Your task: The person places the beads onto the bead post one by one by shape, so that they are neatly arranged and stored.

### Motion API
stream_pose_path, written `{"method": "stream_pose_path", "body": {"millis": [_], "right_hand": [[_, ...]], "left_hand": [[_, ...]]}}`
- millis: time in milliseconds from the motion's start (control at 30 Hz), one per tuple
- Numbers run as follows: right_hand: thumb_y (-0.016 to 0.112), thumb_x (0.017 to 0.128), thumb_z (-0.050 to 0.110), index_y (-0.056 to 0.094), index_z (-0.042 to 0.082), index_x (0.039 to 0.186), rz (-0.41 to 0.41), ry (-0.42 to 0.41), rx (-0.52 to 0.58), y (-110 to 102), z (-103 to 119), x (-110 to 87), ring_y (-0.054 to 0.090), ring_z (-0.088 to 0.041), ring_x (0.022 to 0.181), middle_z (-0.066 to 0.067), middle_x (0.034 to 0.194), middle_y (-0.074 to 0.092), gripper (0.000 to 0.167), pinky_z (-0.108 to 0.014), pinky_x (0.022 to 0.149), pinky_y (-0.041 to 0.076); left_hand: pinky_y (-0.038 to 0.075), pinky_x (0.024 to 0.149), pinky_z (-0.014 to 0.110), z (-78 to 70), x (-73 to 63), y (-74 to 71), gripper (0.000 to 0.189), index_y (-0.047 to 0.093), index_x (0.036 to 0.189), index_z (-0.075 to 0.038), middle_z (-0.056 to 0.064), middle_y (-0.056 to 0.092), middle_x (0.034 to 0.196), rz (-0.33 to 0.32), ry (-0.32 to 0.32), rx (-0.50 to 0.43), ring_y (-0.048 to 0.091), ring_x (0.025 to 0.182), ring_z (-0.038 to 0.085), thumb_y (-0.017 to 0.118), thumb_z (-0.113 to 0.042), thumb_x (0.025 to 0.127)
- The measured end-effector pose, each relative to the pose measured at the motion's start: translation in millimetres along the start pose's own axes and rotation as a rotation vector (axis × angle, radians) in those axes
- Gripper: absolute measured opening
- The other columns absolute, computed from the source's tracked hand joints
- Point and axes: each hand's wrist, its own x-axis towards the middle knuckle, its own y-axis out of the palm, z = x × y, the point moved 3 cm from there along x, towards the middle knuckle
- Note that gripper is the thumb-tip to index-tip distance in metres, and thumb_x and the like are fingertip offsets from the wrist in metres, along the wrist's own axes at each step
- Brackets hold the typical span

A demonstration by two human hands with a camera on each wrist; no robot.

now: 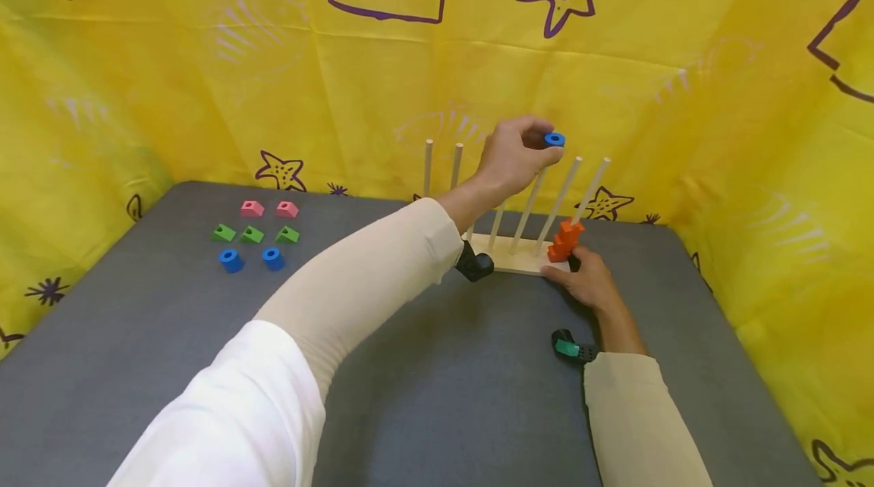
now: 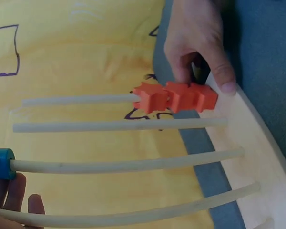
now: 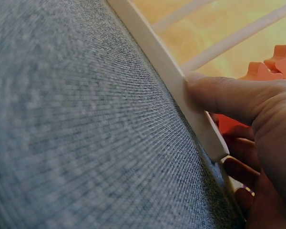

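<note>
Blue ring [image 2: 2,164], one: at tip of third peg [image 2: 119,164] from right; left fingers [image 1: 538,124] pinching it. Base [image 2: 252,133]: right fingers [image 3: 224,98] gripping end. We should centre ring over peg, brace base, lower straight.

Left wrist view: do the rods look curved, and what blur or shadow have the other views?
In the left wrist view, the lower rods look bowed, probably lens distortion, since the head view shows straight rods; in the right wrist view, the grey table blurs toward the left edge; in the head view, a soft shadow lies below the left sleeve.
</note>
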Motion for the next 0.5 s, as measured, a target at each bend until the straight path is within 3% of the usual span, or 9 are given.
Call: {"method": "stream_pose_path", "body": {"millis": [233,500], "right_hand": [[0.075,0.084,0.038,0.051,-0.005,0.130,0.004,0.001,0.012,-0.6,-1.4,-1.7,0.046,-0.046,0.117,-0.030,0.129,0.051,0.067,-0.059,0.102,0.030],[0.076,0.084,0.037,0.051,-0.006,0.130,-0.010,-0.008,0.011,-0.7,-0.9,-0.1,0.046,-0.047,0.118,-0.030,0.129,0.052,0.067,-0.059,0.102,0.029]], "left_hand": [[0.051,0.071,0.020,16.7,-5.8,7.9,0.038,0.059,0.122,-0.009,-0.001,0.063,0.098,-0.021,-0.040,-0.023,0.060,0.090,0.011,0.073,-0.013,0.088],[0.052,0.070,0.022,40.3,-15.6,14.4,0.057,0.049,0.135,-0.013,-0.001,0.062,0.095,-0.102,-0.056,-0.027,0.061,0.087,0.012,0.076,-0.012,0.085]]}}
